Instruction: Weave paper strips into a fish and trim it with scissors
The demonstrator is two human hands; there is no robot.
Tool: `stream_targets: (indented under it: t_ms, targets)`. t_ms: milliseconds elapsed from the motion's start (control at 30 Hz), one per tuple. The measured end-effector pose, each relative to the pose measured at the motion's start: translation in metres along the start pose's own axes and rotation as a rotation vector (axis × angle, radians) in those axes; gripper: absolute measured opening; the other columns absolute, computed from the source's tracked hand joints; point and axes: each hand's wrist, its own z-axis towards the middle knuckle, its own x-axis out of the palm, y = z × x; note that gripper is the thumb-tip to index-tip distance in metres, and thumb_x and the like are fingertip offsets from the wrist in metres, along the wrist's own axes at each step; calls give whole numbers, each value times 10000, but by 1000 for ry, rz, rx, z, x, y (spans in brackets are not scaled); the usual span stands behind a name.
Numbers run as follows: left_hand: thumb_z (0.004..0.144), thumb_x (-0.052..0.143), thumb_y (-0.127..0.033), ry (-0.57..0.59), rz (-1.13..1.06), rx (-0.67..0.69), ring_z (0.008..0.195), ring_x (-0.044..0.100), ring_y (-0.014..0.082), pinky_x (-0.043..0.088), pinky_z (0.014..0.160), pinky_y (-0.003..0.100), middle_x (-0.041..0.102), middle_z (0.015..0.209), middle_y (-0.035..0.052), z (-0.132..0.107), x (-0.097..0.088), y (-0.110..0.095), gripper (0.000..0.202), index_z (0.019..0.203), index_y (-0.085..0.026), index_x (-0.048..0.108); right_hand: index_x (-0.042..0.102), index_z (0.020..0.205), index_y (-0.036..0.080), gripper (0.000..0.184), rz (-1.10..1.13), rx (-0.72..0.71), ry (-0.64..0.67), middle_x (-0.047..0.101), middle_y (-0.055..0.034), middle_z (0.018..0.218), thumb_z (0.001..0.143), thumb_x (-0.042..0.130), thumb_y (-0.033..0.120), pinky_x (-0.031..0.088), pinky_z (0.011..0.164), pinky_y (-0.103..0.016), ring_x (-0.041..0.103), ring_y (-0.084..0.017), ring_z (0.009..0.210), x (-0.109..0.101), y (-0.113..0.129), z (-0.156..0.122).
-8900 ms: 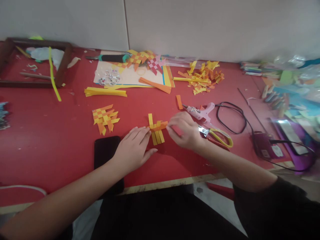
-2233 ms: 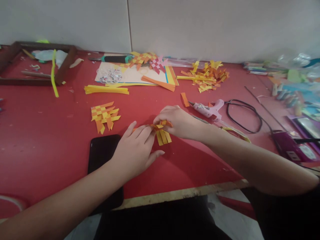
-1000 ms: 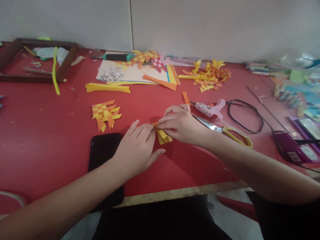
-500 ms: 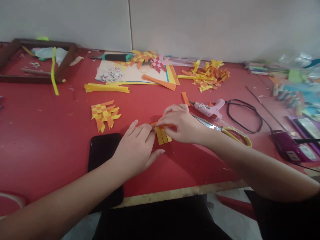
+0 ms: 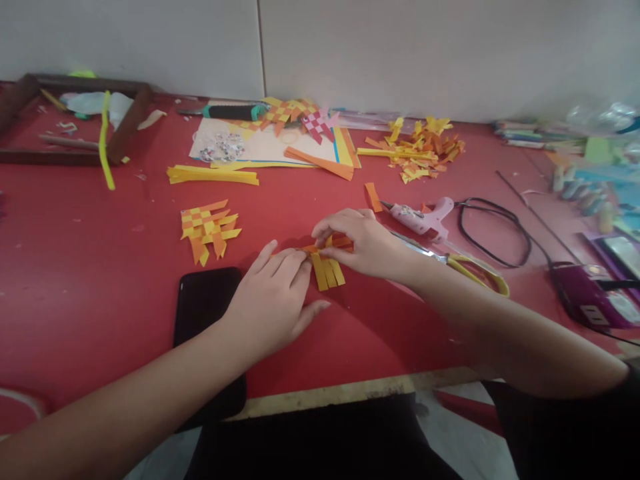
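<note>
Between my hands, yellow paper strips [image 5: 329,272] hang toward me from an orange paper strip [image 5: 311,249] on the red table. My left hand [image 5: 275,293] presses down on the left end of these strips, its thumb stretched out to the side and its fingertips on the paper. Thumb and forefinger of my right hand [image 5: 353,241] pinch a yellow strip that curls up at the right; part of it is hidden by the fingers. A woven orange and yellow paper fish [image 5: 207,227] lies left of my hands, above a black phone [image 5: 207,297] partly under my left forearm.
Right of my hands lie scissors [image 5: 475,272] with yellow handles and a pink glue gun [image 5: 423,219] with its cord. Yellow strips [image 5: 213,175], a paper scrap pile [image 5: 417,150] and a cutter [image 5: 227,112] lie farther back. A wooden frame [image 5: 135,127] stands at the left, a purple box [image 5: 597,297] at the right.
My right hand has shifted slightly and a yellow strip now curls up at its fingers. My left hand stays in place on the paper. The view has moved a little.
</note>
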Motion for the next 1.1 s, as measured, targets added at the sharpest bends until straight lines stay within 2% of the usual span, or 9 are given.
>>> stream_targets:
  t_ms: [233,600,900,1000,1100]
  targets:
    - [944,501,-443,27,-13,-15,1114,609,353,404,1065,544,649,1190,236,0,-1,-1,552,1217,23,614,603,1003,218,145,10,24,12,753,-6,957,866,646,195,311,949,-435,618,-227,1043,-2,2,1]
    - [935,520,-430,79,-8,-35,1119,596,336,373,1102,517,638,1182,212,1,-4,-2,535,1229,8,608,608,933,201,144,63,55,41,764,-2,876,806,671,174,392,854,-366,687,-192,901,-7,5,10]
    - [948,506,-428,31,-11,-26,1114,623,334,396,1081,531,659,1204,216,-1,-2,-1,517,1238,-10,595,616,889,204,154,141,94,77,761,4,870,759,664,138,444,814,-330,699,-179,883,-10,6,14]
    - [974,453,-306,13,-26,-35,1048,662,296,410,1068,523,689,1173,177,1,-2,2,373,1197,-54,614,613,884,207,170,135,120,84,763,14,861,749,655,113,448,813,-320,702,-171,874,-10,8,15]
    - [960,431,-192,81,-21,-48,951,687,260,405,1073,518,715,1095,142,9,-7,4,303,1158,-82,632,613,878,209,169,89,132,78,763,18,854,748,648,106,445,807,-316,698,-174,875,-9,10,14]
